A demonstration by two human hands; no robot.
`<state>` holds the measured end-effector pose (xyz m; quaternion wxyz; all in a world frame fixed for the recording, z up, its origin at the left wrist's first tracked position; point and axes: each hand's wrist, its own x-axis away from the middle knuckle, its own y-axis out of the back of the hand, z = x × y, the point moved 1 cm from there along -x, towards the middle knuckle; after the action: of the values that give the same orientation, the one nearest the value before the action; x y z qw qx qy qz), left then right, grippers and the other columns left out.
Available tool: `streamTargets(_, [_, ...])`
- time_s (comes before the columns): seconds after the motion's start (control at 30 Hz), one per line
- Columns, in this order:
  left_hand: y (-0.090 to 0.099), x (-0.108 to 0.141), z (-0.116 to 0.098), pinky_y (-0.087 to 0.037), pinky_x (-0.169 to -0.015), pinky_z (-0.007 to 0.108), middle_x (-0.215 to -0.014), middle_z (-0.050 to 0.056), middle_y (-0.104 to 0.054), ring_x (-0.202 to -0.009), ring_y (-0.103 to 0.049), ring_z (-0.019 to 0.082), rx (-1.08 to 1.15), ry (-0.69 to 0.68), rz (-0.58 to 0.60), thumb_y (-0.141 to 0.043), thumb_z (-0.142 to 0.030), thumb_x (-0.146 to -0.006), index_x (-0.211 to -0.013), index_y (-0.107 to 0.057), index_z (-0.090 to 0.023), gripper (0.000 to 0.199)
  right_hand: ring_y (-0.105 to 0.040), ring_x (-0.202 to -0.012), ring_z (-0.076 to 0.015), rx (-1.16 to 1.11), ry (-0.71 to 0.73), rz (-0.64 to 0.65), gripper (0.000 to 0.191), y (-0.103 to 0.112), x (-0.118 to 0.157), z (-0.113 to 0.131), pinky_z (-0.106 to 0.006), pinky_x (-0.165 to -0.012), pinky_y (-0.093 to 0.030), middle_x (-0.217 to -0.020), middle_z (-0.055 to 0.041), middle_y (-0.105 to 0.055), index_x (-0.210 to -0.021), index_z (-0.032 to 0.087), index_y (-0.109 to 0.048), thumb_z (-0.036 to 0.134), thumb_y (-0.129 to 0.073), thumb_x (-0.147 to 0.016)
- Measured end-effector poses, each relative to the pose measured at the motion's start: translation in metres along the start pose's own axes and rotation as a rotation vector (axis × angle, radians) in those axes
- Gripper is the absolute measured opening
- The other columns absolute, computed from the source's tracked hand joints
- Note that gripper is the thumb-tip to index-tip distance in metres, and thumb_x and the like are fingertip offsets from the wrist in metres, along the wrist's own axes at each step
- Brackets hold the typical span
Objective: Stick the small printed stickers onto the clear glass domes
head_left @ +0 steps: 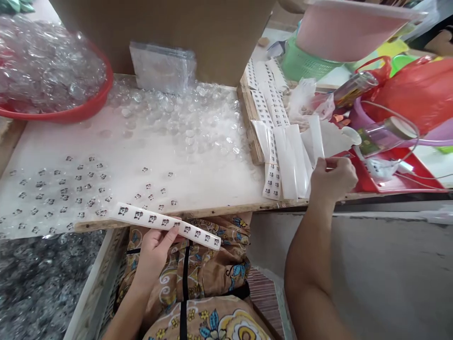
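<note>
My left hand [158, 246] pinches a white sticker strip [165, 222] printed with a row of small panda-like pictures, held over my lap at the board's front edge. To the right, my right hand [334, 177] is closed on a blank white strip [316, 134] that stands up from its fingers. Close by that hand lie more blank strips [290, 163] and printed sticker strips [272, 165]. Clear round pieces bearing the same picture [64, 191] are spread over the left of the white work board [198, 184]. Plain clear pieces [190, 140] lie toward the back.
A red basin [102, 89] heaped with clear pieces stands at the back left. Behind the board rise a cardboard box [170, 23] and a clear plastic packet [161, 68]. A red tray [417, 177], glass jar [385, 134] and green basket [307, 61] crowd the right. A bin of dark-printed pieces [42, 288] is below left.
</note>
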<state>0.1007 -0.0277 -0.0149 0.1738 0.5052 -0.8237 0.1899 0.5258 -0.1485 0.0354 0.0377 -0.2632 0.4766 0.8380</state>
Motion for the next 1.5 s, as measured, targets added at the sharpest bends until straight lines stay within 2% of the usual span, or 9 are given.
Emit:
streamTargets(0.2, [0.002, -0.003, 0.002, -0.064, -0.072, 0.034, -0.090, 0.009, -0.078, -0.081, -0.074, 0.026, 0.009, -0.004, -0.002, -0.078, -0.041, -0.076, -0.100, -0.077, -0.014, 0.036, -0.045, -0.079, -0.0241, -0.006, -0.070, 0.278, 0.019, -0.030, -0.015, -0.012, -0.041, -0.080, -0.031, -0.075, -0.0058, -0.052, -0.073, 0.025, -0.051, 0.024, -0.070, -0.077])
streamTargets(0.4, [-0.005, -0.001, -0.001, -0.064, -0.070, 0.033, -0.084, 0.008, -0.078, -0.074, -0.074, 0.024, 0.061, -0.010, -0.053, -0.080, -0.039, -0.075, -0.097, -0.077, -0.014, 0.034, -0.055, -0.087, -0.0256, -0.178, 0.111, 0.225, 0.018, -0.007, 0.026, 0.023, -0.041, -0.081, -0.040, -0.104, -0.0151, -0.061, -0.100, 0.021, -0.062, 0.031, -0.064, -0.085])
streamTargets(0.47, [-0.008, -0.001, -0.003, -0.064, -0.071, 0.035, -0.083, 0.008, -0.078, -0.074, -0.075, 0.024, 0.085, -0.028, -0.068, -0.077, -0.038, -0.078, -0.097, -0.077, -0.013, 0.032, -0.059, -0.079, -0.0221, -0.384, 0.209, 0.426, 0.020, 0.004, 0.058, 0.051, -0.037, -0.072, -0.046, -0.099, -0.0107, -0.065, -0.102, 0.022, -0.064, 0.034, -0.063, -0.086])
streamTargets(0.6, [-0.006, 0.000, -0.008, -0.064, -0.071, 0.033, -0.086, 0.007, -0.078, -0.076, -0.074, 0.023, 0.117, -0.145, -0.170, -0.075, -0.035, -0.081, -0.093, -0.077, -0.015, 0.024, -0.063, -0.089, -0.0200, -0.669, 0.531, 1.189, 0.020, 0.021, 0.132, 0.107, -0.033, -0.075, -0.051, -0.102, -0.0067, -0.068, -0.106, 0.022, -0.066, 0.029, -0.064, -0.087])
streamTargets(0.67, [-0.002, 0.000, -0.009, -0.064, -0.071, 0.031, -0.085, 0.006, -0.078, -0.076, -0.074, 0.022, 0.135, -0.212, -0.247, -0.075, -0.035, -0.081, -0.090, -0.077, -0.015, 0.022, -0.064, -0.087, -0.0180, -0.717, 0.572, 1.332, 0.016, 0.024, 0.159, 0.123, -0.030, -0.075, -0.051, -0.100, -0.0056, -0.068, -0.103, 0.021, -0.067, 0.026, -0.064, -0.088])
streamTargets(0.83, [0.007, 0.004, -0.007, -0.063, -0.068, 0.029, -0.080, 0.003, -0.076, -0.071, -0.073, 0.019, 0.201, -0.285, -0.389, -0.077, -0.038, -0.078, -0.088, -0.076, -0.016, 0.024, -0.062, -0.075, -0.0155, -0.733, 0.516, 1.193, 0.007, 0.020, 0.185, 0.135, -0.027, -0.068, -0.048, -0.086, -0.0042, -0.067, -0.087, 0.020, -0.065, 0.021, -0.059, -0.091])
streamTargets(1.17, [0.014, 0.006, -0.001, -0.062, -0.068, 0.027, -0.088, 0.003, -0.075, -0.074, -0.070, 0.016, 0.286, -0.280, -0.492, -0.079, -0.037, -0.074, -0.089, -0.075, -0.017, 0.025, -0.062, -0.087, -0.0195, -0.789, 0.626, 1.072, 0.014, 0.018, 0.205, 0.143, -0.032, -0.074, -0.049, -0.092, -0.0081, -0.063, -0.085, 0.022, -0.059, 0.025, -0.050, -0.095])
streamTargets(1.37, [0.021, 0.003, -0.002, -0.062, -0.070, 0.027, -0.083, 0.001, -0.075, -0.071, -0.071, 0.015, 0.355, -0.268, -0.472, -0.081, -0.034, -0.073, -0.091, -0.074, -0.018, 0.025, -0.054, -0.069, -0.0152, -0.820, 0.241, 1.134, 0.015, -0.015, 0.193, 0.143, -0.028, -0.063, -0.044, -0.077, -0.0019, -0.058, -0.082, 0.021, -0.054, 0.034, -0.056, -0.088])
streamTargets(1.5, [0.025, 0.003, -0.002, -0.062, -0.069, 0.027, -0.085, 0.002, -0.075, -0.072, -0.071, 0.015, 0.345, -0.260, -0.473, -0.080, -0.034, -0.074, -0.093, -0.074, -0.018, 0.026, -0.052, -0.065, -0.0142, -0.700, 0.189, 1.250, 0.016, -0.028, 0.188, 0.146, -0.027, -0.059, -0.040, -0.071, -0.0003, -0.059, -0.079, 0.019, -0.057, 0.034, -0.060, -0.082])
